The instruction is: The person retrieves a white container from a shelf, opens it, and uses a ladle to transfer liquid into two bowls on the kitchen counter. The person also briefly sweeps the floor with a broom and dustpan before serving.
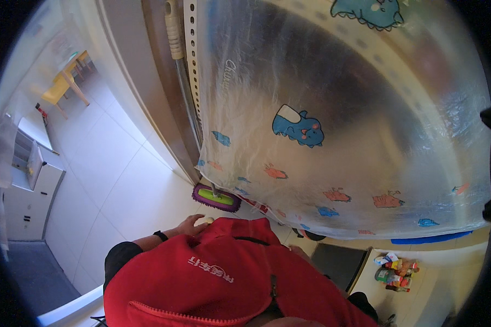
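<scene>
My left hand [191, 225], with a black band at the wrist, is at the front of my red apron [229, 269]. Its fingers are partly spread beside a small cream-coloured object [208, 220]; whether they grip it is unclear. Only a little of my right hand [298, 250] shows past the apron's other side, and its fingers are hidden. Ahead of my left hand, a flat mop head [215, 197] with purple fringe and a green plate lies on the floor. A metal pole [188, 98] with a cream grip leans by the door frame above it.
A translucent plastic cover [245, 122] printed with cartoon dinosaurs hangs ahead and to the right. A dark mat [339, 263] and several bottles [397, 272] are at right. White floor tiles [118, 192] lead left towards a cabinet [32, 208] and yellow chairs [57, 90].
</scene>
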Demonstrator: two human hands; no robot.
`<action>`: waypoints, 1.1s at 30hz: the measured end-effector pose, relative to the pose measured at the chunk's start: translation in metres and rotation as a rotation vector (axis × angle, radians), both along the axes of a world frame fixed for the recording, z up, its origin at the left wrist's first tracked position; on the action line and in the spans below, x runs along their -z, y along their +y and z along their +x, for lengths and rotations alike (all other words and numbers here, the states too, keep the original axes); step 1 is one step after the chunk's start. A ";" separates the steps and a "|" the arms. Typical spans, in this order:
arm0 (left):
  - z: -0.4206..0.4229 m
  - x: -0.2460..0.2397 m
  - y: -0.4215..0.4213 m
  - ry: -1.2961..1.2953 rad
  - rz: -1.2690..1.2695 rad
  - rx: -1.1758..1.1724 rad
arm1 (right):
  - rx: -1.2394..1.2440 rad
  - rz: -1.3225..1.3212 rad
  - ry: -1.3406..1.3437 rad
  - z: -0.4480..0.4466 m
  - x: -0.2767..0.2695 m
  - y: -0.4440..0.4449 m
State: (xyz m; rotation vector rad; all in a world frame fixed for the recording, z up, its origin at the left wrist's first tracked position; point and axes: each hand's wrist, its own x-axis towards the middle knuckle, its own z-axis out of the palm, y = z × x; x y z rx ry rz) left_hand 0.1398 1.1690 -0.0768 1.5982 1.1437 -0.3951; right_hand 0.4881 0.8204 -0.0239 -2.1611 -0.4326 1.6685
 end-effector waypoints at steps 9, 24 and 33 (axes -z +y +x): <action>0.012 -0.009 -0.014 0.032 -0.044 0.286 | 0.006 0.021 -0.002 -0.013 0.004 0.017; 0.010 -0.023 -0.001 -0.098 0.306 0.304 | -0.284 0.124 -0.056 -0.002 -0.003 0.041; 0.106 -0.126 0.114 -0.825 0.551 -0.330 | -0.402 0.436 -0.185 -0.020 -0.140 0.169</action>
